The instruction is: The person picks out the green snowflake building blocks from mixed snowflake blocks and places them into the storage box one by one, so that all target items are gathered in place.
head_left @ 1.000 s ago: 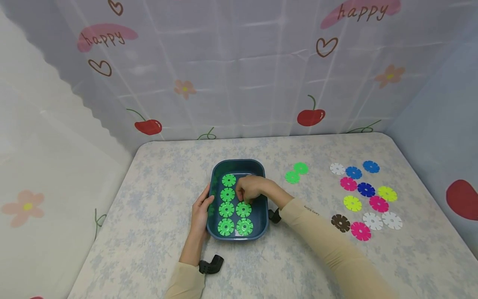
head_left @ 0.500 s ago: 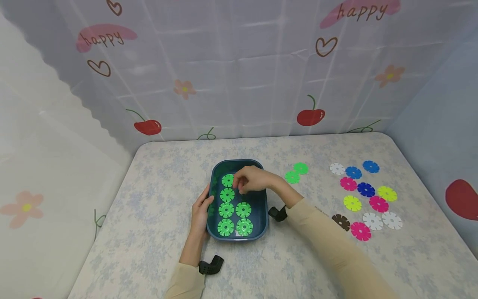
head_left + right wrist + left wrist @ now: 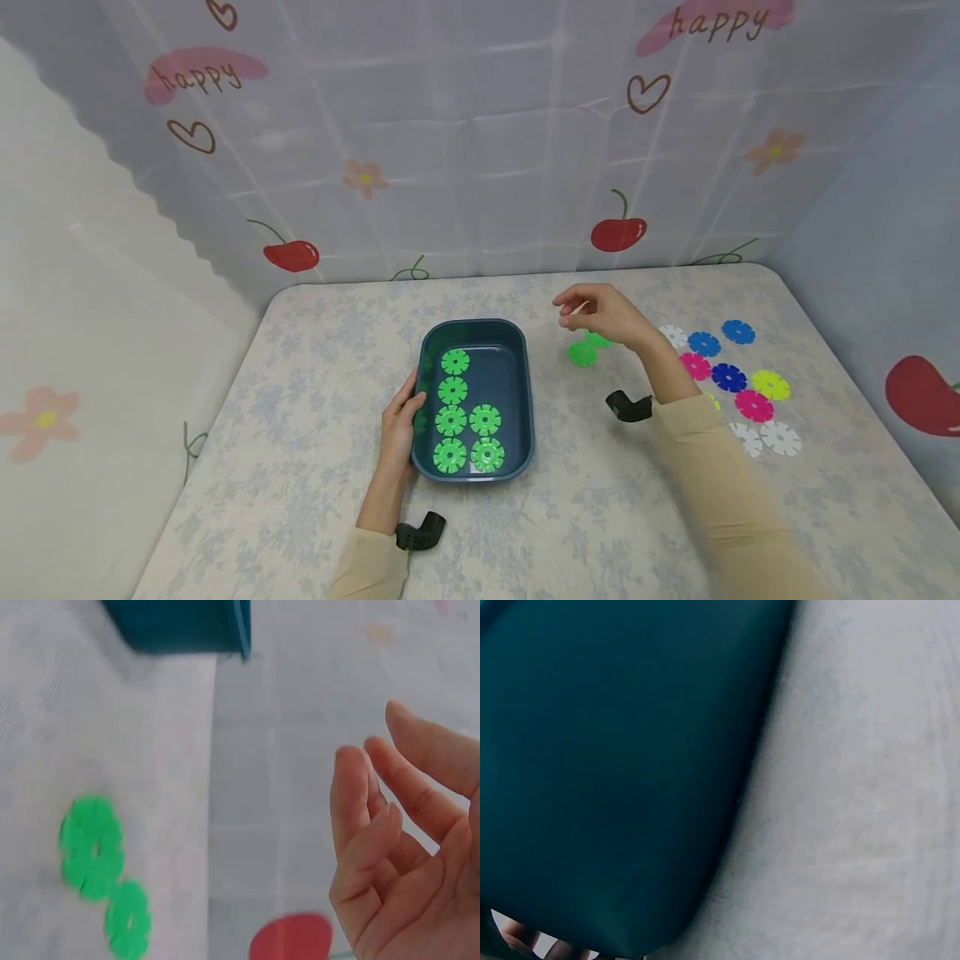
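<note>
A dark teal tray (image 3: 510, 350) stands on the table in the head view. My left hand (image 3: 397, 421) holds it by the left side, thumb at the rim; the left wrist view shows mostly the tray's outer wall (image 3: 615, 765) with a few fingers (image 3: 562, 950) low in the corner. Inside, flower-shaped green plastic discs (image 3: 452, 390) form a left column of several and a right column of two. Above two more green discs (image 3: 582, 354) right of the tray hovers my right hand (image 3: 600, 312), its fingers loosely bent and holding nothing, as the right wrist view confirms.
Several loose discs lie at the table's right, among them blue (image 3: 738, 332), pink (image 3: 754, 407), yellow (image 3: 771, 385) and white (image 3: 781, 437) ones. My right forearm (image 3: 720, 475) covers part of that group. A printed curtain (image 3: 465, 167) hangs behind the table (image 3: 300, 350).
My right hand has lifted out of the tray and moved right, over the two green discs on the table. The left hand and the tray keep their places.
</note>
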`<action>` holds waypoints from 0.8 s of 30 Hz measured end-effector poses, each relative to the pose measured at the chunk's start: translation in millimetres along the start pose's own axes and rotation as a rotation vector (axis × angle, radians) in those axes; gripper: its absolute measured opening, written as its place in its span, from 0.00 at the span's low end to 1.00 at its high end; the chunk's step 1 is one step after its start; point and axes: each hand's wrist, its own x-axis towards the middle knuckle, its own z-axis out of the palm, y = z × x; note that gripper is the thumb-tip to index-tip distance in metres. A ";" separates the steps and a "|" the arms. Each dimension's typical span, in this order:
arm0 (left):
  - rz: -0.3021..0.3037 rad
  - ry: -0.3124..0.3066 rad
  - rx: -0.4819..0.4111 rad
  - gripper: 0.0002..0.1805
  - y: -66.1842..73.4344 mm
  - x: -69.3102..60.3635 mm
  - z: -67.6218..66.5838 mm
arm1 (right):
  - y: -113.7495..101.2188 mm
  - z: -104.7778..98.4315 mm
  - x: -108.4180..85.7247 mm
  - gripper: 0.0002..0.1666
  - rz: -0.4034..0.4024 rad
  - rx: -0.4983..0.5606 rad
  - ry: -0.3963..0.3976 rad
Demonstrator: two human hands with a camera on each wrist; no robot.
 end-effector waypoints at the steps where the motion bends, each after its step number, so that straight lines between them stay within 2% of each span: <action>1: 0.002 -0.001 -0.001 0.28 0.1 0.1 -0.1 | 6.0 -5.1 -2.2 0.19 0.023 -0.007 0.026; 5: 0.005 -0.004 -0.001 0.28 -0.5 1.2 -0.4 | 27.7 -20.4 -10.1 0.24 0.122 -0.026 0.104; 10: 0.008 0.004 0.003 0.28 -1.6 1.1 -0.8 | 53.8 -29.7 -15.1 0.27 0.197 -0.010 0.157; 24: 0.011 -0.005 -0.009 0.28 -1.4 -0.2 -0.2 | 88.7 -29.1 -15.6 0.32 0.350 0.030 0.181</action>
